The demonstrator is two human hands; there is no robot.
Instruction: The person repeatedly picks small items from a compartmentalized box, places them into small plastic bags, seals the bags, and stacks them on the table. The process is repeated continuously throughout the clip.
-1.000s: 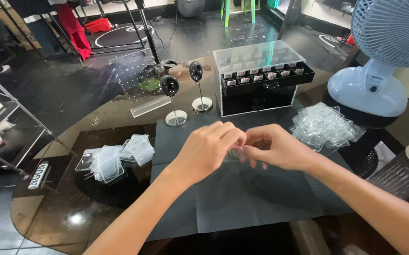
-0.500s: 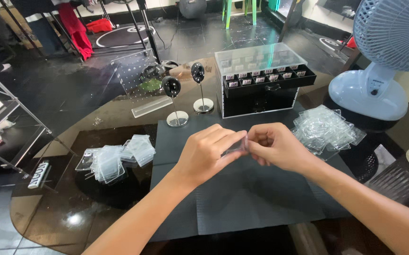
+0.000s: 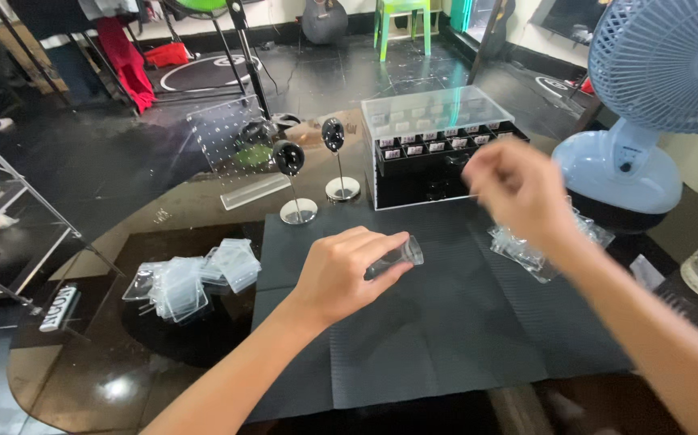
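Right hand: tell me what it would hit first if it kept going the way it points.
The right hand, blurred, points away toward the clear-topped drawer box; that looks first in line, though depth is unclear.

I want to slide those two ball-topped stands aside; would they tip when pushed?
Probably, if pushed high up. Each ball-topped stand carries a dark ball on a thin upright rod, so it looks top-heavy. The flat round base should steady it somewhat, yet may skid on the glossy table. Pushing at the base seems safer.
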